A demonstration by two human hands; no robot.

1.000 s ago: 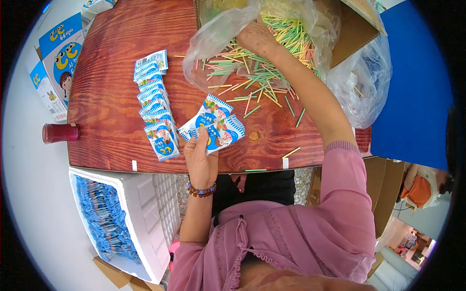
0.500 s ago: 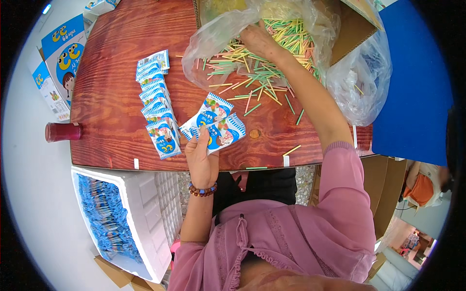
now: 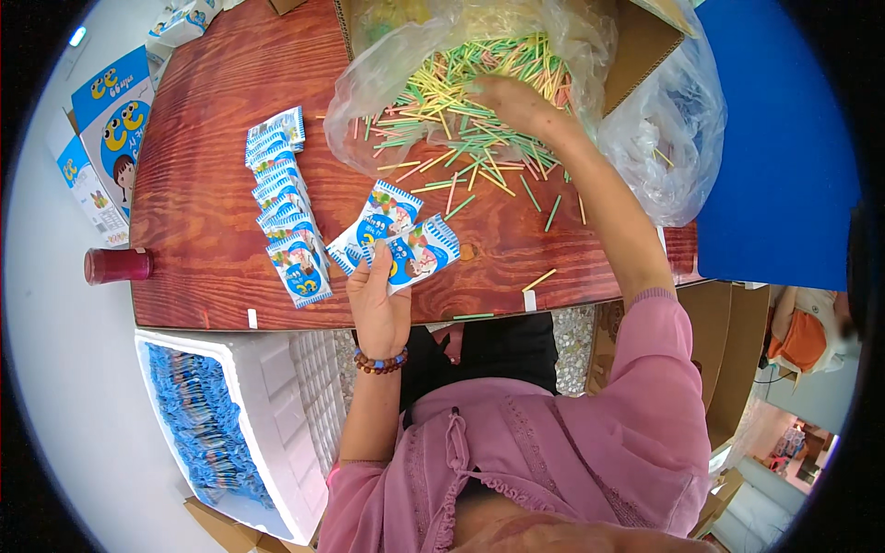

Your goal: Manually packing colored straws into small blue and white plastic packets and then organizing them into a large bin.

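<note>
My left hand [image 3: 379,300] is closed on a small fan of blue-and-white printed sachets [image 3: 419,253], the thumb lying across their lower edge. To its left, a row of overlapping sachets [image 3: 293,198] of the same kind runs along the red-brown wooden table [image 3: 198,175]. My right hand [image 3: 518,103] reaches over a heap of thin green, yellow and pink sticks [image 3: 433,97]. Its fingertips are smeared and partly lost against the sticks, so I cannot see whether it grips any. The sticks spill from a clear plastic bag [image 3: 355,115].
A cardboard box [image 3: 650,60] surrounds the bag, with crumpled clear plastic [image 3: 659,157] beside it. A white foam box [image 3: 267,415] full of blue sachets stands below the table's left front edge. A red-lidded jar [image 3: 120,265] and printed cartons [image 3: 115,138] sit at the left.
My right hand has drawn a little nearer and rightward over the stick heap. My left hand keeps its hold on the sachets. The whole view has shifted slightly.
</note>
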